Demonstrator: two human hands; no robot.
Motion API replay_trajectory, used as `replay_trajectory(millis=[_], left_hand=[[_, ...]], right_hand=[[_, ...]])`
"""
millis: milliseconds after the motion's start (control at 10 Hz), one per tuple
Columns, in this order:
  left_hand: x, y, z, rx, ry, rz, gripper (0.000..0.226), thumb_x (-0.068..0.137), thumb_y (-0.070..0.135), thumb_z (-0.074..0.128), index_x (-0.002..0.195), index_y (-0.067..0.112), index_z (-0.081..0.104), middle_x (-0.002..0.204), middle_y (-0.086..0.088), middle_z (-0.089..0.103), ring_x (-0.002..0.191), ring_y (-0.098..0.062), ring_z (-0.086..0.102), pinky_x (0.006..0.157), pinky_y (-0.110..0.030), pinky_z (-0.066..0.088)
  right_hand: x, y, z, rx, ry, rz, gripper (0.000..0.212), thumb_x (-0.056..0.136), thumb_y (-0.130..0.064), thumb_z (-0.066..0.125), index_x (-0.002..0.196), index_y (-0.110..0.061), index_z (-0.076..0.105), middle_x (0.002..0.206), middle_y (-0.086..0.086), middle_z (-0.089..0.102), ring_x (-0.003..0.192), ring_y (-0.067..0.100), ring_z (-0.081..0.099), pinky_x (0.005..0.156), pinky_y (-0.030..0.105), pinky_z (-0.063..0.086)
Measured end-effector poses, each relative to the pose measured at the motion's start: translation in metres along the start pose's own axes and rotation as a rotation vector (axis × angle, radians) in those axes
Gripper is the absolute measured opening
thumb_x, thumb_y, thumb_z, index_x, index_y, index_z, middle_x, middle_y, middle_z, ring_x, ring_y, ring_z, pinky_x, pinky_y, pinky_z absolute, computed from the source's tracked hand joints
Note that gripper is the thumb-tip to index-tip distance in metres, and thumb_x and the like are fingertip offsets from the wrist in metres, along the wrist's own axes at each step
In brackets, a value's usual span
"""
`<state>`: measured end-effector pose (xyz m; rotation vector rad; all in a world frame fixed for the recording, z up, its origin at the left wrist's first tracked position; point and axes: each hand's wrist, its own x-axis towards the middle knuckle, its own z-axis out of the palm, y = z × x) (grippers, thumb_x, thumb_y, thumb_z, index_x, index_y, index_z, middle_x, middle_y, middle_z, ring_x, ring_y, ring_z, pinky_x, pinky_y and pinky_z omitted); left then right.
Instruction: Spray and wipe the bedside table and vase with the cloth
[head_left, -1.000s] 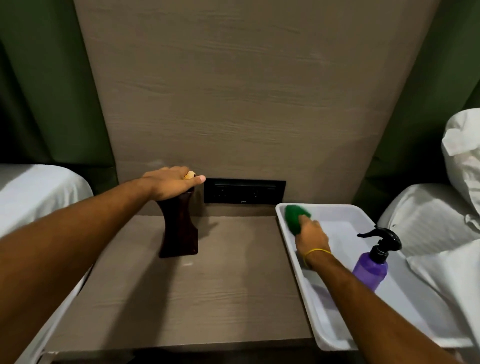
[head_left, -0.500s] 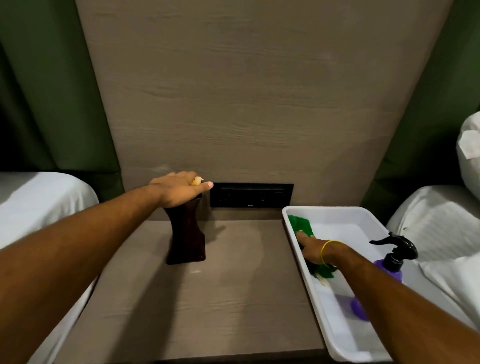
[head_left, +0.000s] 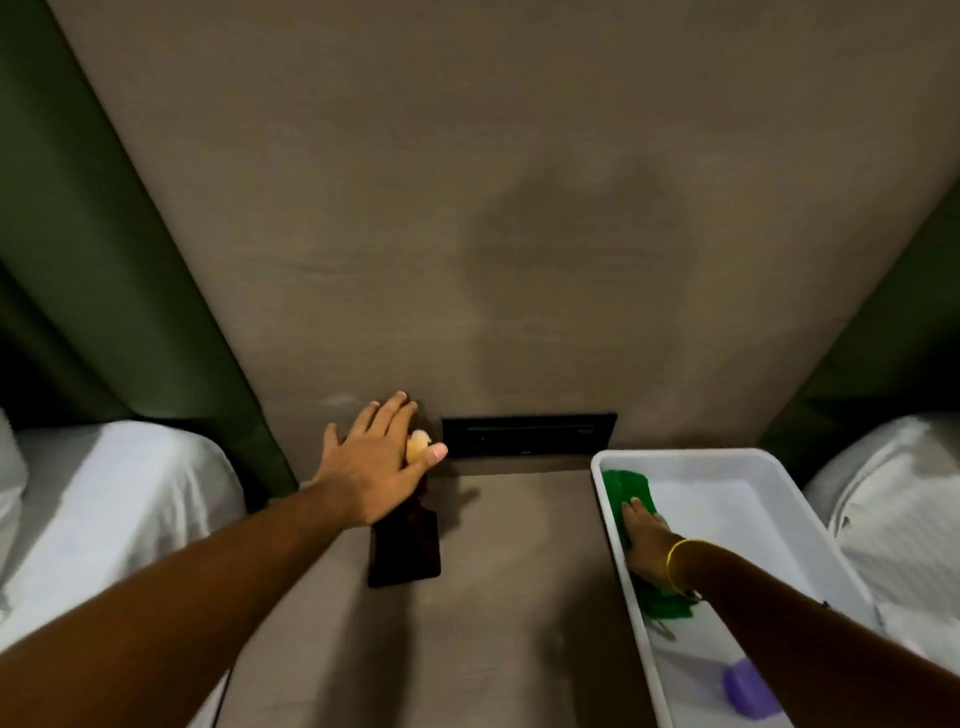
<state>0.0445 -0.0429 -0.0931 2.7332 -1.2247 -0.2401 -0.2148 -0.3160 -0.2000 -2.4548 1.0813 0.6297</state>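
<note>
A dark brown vase (head_left: 405, 545) stands on the wooden bedside table (head_left: 498, 597), near its back left. My left hand (head_left: 374, 462) hovers flat over the vase's top with fingers spread; a small orange thing (head_left: 417, 446) shows under the thumb. Whether the palm touches the vase is unclear. A green cloth (head_left: 626, 491) lies along the left side of the white tray (head_left: 691, 457). My right hand (head_left: 647, 540) rests on the cloth inside the tray. The purple spray bottle (head_left: 748, 691) lies in the tray's near end, mostly hidden by my right forearm.
White bedding (head_left: 119, 499) lies to the left and more white bedding (head_left: 893, 499) to the right. A black socket panel (head_left: 527, 435) sits in the wooden headboard wall behind the table. Green curtains flank the wall.
My left hand has opened and lifted flat above the vase top. My right hand has pressed the cloth down into the tray. The camera has moved closer and tilted up.
</note>
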Motion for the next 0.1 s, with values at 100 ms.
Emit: replay_trajectory(millis=[100], left_hand=[[-0.013,0.0168,-0.0373,-0.001,0.146,0.037,0.108,0.086,0.094,-0.006,0.173,0.03,0.001,0.182,0.011,-0.011,0.168,-0.023,-0.008,0.127,-0.075,0.012]], right_hand=[[-0.0371,-0.0215,-0.0419,0.129,0.156,-0.069,0.096,0.098,-0.02,0.057,0.168,-0.012,-0.007,0.177,0.009,-0.012,0.164,0.033,0.003,0.131,0.044,0.018]])
